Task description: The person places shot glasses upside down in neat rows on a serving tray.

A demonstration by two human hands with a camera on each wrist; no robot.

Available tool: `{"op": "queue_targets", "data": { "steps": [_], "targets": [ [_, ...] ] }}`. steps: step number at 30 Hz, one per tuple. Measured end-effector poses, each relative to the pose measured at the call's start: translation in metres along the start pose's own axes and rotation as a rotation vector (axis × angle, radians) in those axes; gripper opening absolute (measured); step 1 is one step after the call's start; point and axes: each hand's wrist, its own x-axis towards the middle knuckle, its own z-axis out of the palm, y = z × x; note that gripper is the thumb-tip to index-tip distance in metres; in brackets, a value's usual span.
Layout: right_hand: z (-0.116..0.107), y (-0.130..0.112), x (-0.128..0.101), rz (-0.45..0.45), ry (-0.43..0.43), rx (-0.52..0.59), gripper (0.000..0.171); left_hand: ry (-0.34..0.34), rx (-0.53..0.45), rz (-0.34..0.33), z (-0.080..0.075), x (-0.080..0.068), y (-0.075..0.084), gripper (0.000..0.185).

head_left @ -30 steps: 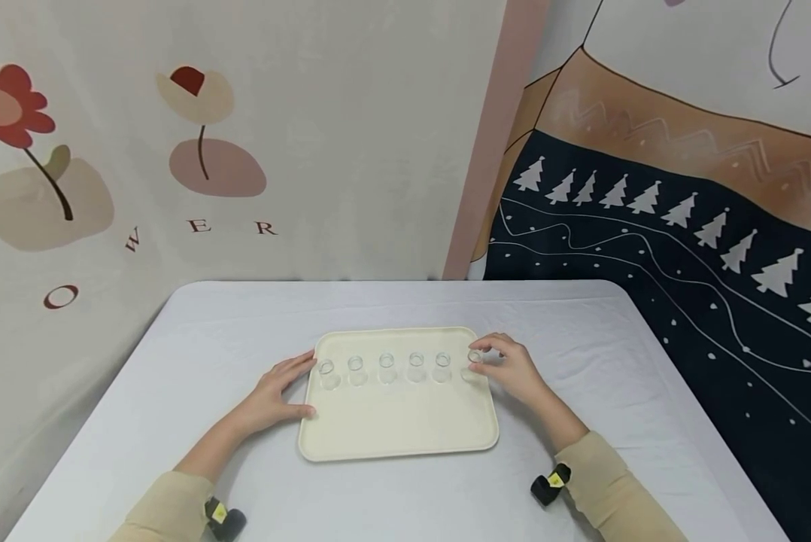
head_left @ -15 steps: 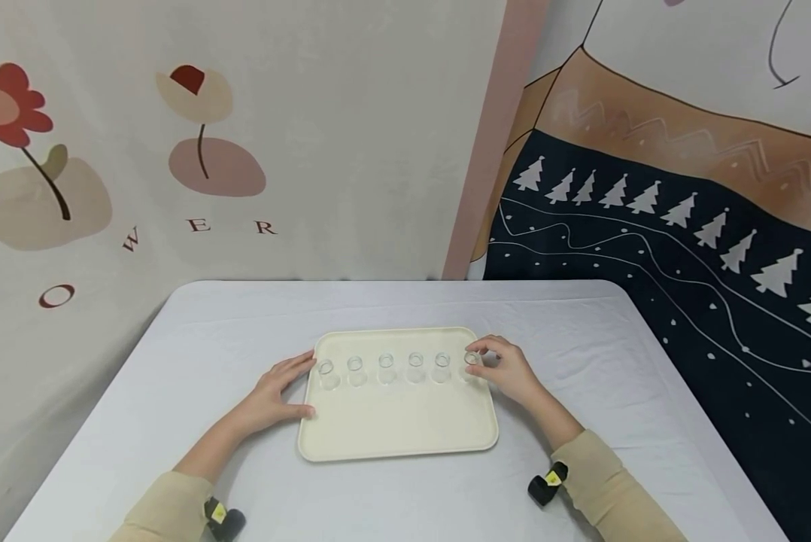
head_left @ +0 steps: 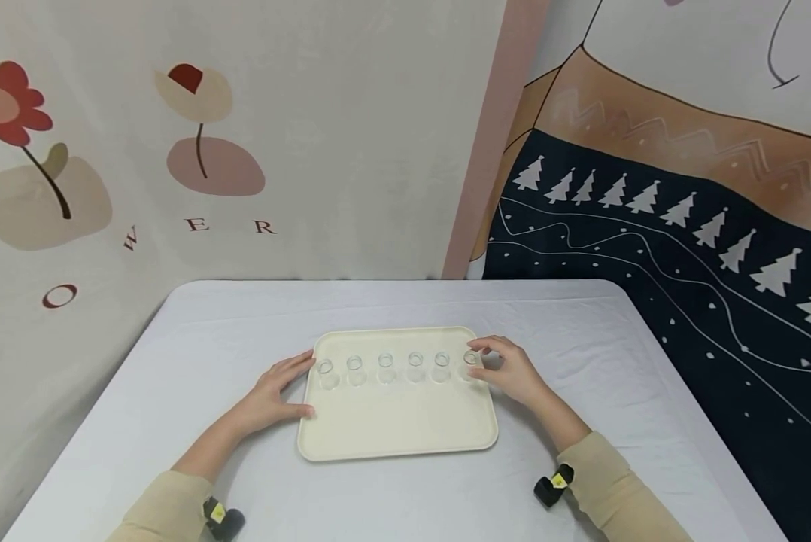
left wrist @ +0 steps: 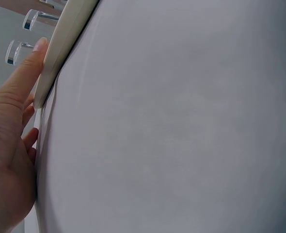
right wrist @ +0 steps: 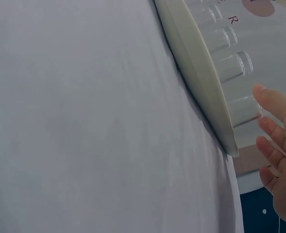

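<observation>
A cream rectangular tray point(head_left: 397, 421) lies on the white-covered table. Several small clear glass jars point(head_left: 386, 369) with narrower necks stand on it in a row across its far half. My left hand point(head_left: 273, 395) rests at the tray's left edge, its thumb and fingers extended along the rim. In the left wrist view the thumb point(left wrist: 24, 73) lies against the tray's rim point(left wrist: 65, 41). My right hand point(head_left: 514, 369) is around the neck of the rightmost jar point(head_left: 469, 359), thumb and fingertips spread on either side of it. That jar point(right wrist: 244, 110) stands upright near the tray's right end.
White cloth point(head_left: 392, 497) covers the table around the tray. A flower-printed curtain point(head_left: 351, 150) hangs behind, and a dark cloth with white trees point(head_left: 649, 301) hangs to the right. A black wrist device point(head_left: 553, 485) is strapped at each sleeve.
The rightmost jar shifted slightly left toward the row with my right hand. Since then the right thumb and fingers have spread a little wider. My left hand and the tray stayed put.
</observation>
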Motion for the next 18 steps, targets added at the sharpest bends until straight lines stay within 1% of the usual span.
{"op": "queue_targets", "data": {
  "steps": [4, 10, 16, 18],
  "targets": [
    [-0.009, 0.0, -0.003, -0.018, -0.011, -0.021, 0.045, -0.01, -0.004, -0.006, -0.002, 0.0, 0.002, 0.093],
    [-0.023, -0.002, -0.008, -0.027, -0.016, -0.029, 0.044, -0.058, -0.003, -0.062, -0.006, 0.002, 0.004, 0.096],
    [-0.041, -0.002, -0.009, -0.034, -0.008, -0.065, 0.043, -0.087, -0.007, -0.076, -0.011, 0.003, 0.005, 0.095],
    [-0.048, -0.001, -0.009, -0.04, -0.004, -0.082, 0.042, -0.091, 0.006, -0.079, -0.014, 0.002, 0.004, 0.094]
  ]
}}
